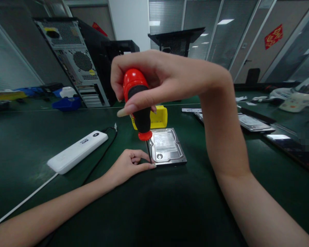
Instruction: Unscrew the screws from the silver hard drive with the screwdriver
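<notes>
A silver hard drive (166, 145) lies flat on the dark green table, label side up. In my right hand (154, 79) is a red and black screwdriver (141, 113), gripped round its thick handle and held nearly upright. Its thin shaft runs down to the drive's near left corner; the tip is partly hidden by my fingers. Thumb and forefinger of my left hand (130, 163) close on that same corner, beside the screwdriver tip. Just behind the drive stands a yellow plastic bin (159, 117), partly covered by the screwdriver and my right hand.
To the left lies a white power strip (78, 151) with cables. A computer tower (84, 65) and a blue bin (67, 103) stand behind it. Another hard drive (254, 122) rests among parts at right, near a dark flat panel (285, 145) and a white appliance (296, 97).
</notes>
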The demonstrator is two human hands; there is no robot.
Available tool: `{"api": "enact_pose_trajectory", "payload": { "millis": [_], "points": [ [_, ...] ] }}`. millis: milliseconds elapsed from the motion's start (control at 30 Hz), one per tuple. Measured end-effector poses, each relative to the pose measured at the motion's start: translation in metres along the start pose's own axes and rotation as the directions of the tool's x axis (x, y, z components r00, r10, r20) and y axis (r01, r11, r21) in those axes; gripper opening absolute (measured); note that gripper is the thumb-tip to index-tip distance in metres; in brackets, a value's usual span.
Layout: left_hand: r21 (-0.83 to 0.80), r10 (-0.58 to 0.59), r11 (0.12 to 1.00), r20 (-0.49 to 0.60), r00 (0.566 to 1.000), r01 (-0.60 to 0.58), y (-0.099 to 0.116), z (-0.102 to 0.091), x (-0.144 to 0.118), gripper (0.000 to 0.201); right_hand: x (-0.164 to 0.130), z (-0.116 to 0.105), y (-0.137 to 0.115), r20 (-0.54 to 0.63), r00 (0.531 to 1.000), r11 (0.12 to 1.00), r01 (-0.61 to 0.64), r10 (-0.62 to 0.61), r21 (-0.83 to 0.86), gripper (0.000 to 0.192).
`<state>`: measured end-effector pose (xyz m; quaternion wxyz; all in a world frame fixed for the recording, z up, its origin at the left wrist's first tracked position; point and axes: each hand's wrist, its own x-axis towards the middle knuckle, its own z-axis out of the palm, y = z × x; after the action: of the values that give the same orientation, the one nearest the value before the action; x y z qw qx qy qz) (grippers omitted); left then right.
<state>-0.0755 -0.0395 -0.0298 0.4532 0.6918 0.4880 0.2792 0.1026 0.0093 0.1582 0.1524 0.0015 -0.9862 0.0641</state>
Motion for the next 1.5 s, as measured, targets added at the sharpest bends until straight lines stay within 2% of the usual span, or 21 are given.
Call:
{"api": "enact_pose_trajectory", "payload": {
  "millis": [133,200,333,567,733,967,1100,1233,1300,1500],
  "points": [
    [0.071,0.014,0.997,-0.022,1.000,-0.012,0.000,0.000,0.000,0.027,-0.003,-0.001,0.000,0.011,0.998,0.997,-0.065,0.065,0.033,0.031],
    [0.083,0.014,0.997,-0.019,1.000,-0.013,-0.001,-0.001,0.000,0.029,-0.004,0.000,0.000,0.030,0.995,0.989,-0.095,0.092,0.115,0.029],
    [0.088,0.020,0.996,-0.004,1.000,-0.020,-0.003,-0.001,0.000,0.031,-0.005,0.000,0.001,0.086,0.996,0.960,-0.056,0.033,0.276,0.030],
    [0.106,0.030,0.994,-0.021,0.999,-0.028,-0.001,-0.001,0.000,0.029,0.000,-0.003,-0.002,0.035,0.997,0.997,0.070,-0.071,0.038,0.033],
    [0.093,0.044,0.995,-0.018,0.999,-0.042,0.000,-0.001,-0.001,0.026,0.002,-0.001,-0.006,-0.014,0.999,0.997,0.044,-0.045,-0.058,0.035],
    [0.042,0.055,0.998,-0.007,0.998,-0.055,-0.006,0.000,0.001,0.021,0.005,0.000,-0.004,-0.036,0.995,0.993,0.088,-0.091,-0.078,0.032],
    [0.039,0.044,0.998,0.005,0.999,-0.044,-0.005,-0.001,0.000,0.022,0.005,0.000,-0.003,-0.045,0.997,0.996,0.060,-0.063,-0.069,0.036],
    [0.052,0.027,0.998,0.013,1.000,-0.028,-0.002,-0.001,-0.001,0.022,0.001,0.000,-0.001,0.022,0.999,0.992,-0.028,0.026,0.120,0.039],
    [0.068,0.020,0.997,0.016,1.000,-0.021,-0.001,-0.002,-0.002,0.023,0.000,-0.001,0.001,0.058,0.998,0.980,-0.037,0.026,0.197,0.037],
    [0.095,0.009,0.995,0.006,1.000,-0.010,0.001,-0.002,-0.002,0.024,0.000,-0.004,0.006,0.042,0.997,0.997,0.056,-0.058,0.061,0.035]
  ]
}}
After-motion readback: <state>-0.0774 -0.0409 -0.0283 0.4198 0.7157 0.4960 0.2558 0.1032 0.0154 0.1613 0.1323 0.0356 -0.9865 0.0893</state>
